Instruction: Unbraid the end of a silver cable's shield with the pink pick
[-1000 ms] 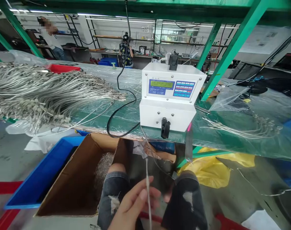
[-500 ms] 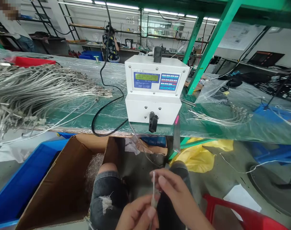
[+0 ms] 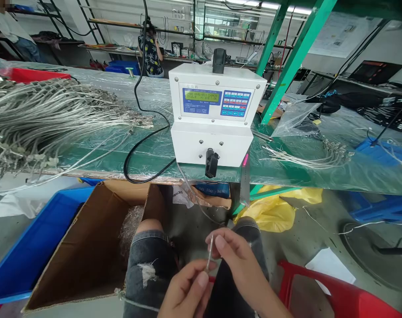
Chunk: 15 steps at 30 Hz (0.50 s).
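Observation:
Above my lap, my left hand (image 3: pixel 189 287) pinches a thin white cable (image 3: pixel 210 255) between thumb and forefinger. The cable's short end points up from that grip. My right hand (image 3: pixel 236 256) has its fingers closed around the upper tip of the cable, with the thumb bent over; the exact contact is partly hidden. Another stretch of pale cable (image 3: pixel 138 304) crosses my left thigh towards my left hand. Straight ahead on the bench stands a white machine (image 3: pixel 211 143) with a lit display, a keypad and a black nozzle-like part (image 3: pixel 211 163) on its front.
A large pile of white cables (image 3: pixel 65 117) covers the bench's left side; a smaller bundle (image 3: pixel 315 159) lies right. Below are a cardboard box (image 3: pixel 85 247), a blue bin (image 3: pixel 38 247), a yellow bag (image 3: pixel 270 214) and a red stool (image 3: pixel 333 287). People stand in the background.
The view has shifted slightly, with the machine higher in it. Less cable shows above my left hand's grip, and a cable stretch over my left thigh is now more visible.

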### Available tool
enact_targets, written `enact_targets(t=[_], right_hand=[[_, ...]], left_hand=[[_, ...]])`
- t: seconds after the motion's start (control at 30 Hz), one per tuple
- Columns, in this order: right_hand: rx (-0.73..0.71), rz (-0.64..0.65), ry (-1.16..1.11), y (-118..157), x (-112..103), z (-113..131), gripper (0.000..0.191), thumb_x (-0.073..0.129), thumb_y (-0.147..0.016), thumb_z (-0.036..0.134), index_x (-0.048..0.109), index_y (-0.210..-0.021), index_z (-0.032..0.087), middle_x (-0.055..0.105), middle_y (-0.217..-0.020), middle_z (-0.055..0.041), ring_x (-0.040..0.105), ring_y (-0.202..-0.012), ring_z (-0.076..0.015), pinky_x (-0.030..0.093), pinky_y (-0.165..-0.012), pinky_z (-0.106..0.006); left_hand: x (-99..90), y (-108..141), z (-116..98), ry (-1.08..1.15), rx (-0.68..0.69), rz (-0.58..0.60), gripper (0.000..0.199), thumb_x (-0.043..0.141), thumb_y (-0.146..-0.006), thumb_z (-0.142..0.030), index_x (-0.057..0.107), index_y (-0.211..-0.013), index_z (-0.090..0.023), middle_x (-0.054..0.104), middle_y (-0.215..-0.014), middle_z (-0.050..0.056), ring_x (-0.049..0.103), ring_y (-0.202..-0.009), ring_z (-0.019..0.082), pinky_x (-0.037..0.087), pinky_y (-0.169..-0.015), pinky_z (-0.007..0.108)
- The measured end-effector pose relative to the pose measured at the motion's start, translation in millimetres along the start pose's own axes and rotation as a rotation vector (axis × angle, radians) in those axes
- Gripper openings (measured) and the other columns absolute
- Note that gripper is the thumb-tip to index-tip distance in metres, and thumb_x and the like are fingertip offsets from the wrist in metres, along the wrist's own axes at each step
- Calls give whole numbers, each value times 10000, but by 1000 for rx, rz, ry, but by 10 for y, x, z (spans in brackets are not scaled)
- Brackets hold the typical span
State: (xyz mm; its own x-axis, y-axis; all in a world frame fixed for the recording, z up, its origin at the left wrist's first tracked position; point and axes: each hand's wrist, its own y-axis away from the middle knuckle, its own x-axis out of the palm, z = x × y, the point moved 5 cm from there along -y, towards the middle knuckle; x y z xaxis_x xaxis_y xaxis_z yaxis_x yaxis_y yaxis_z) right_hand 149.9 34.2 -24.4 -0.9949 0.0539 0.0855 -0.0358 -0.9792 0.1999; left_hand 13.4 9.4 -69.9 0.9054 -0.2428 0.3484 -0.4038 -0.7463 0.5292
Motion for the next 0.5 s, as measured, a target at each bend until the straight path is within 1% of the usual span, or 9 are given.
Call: enact_targets(t=[0.07,0.2,0.37,0.5], right_hand=[[1,17,-30,-5,8,-5,366,572,-925,530,656,-882,176,585,-759,4,543,-725,-132,444,-705,-248],[18,-1,-4,-8,5,-20,315,626,-905,470,605,-788,178,548,-731,20,522,-710,-124,428,-685,-238],[43,12,-75,2,33,-53,312,631,-900,463,563,-767,188,520,-692,40,550,-654,-118,444,-659,-238],[46,17,-69,24,39,-80,315,634,-898,455,560,-751,186,542,-685,34,570,-665,-124,456,-673,-240]], left_hand=[[-28,-39,51,3,-19,19,560,678,-737,-692,723,-989,-194,434,-493,-72,251,-371,51,180,-365,204],[-60,-74,80,-13,-2,45,531,681,-761,-662,720,-1017,-198,442,-486,-73,222,-362,38,151,-363,201],[-3,-52,-6,-1,-11,69,551,696,-730,-684,724,-974,-191,409,-483,-81,203,-380,35,130,-384,208],[15,-44,-49,8,-6,60,515,693,-753,-661,719,-957,-189,399,-497,-78,223,-405,45,134,-403,221]])
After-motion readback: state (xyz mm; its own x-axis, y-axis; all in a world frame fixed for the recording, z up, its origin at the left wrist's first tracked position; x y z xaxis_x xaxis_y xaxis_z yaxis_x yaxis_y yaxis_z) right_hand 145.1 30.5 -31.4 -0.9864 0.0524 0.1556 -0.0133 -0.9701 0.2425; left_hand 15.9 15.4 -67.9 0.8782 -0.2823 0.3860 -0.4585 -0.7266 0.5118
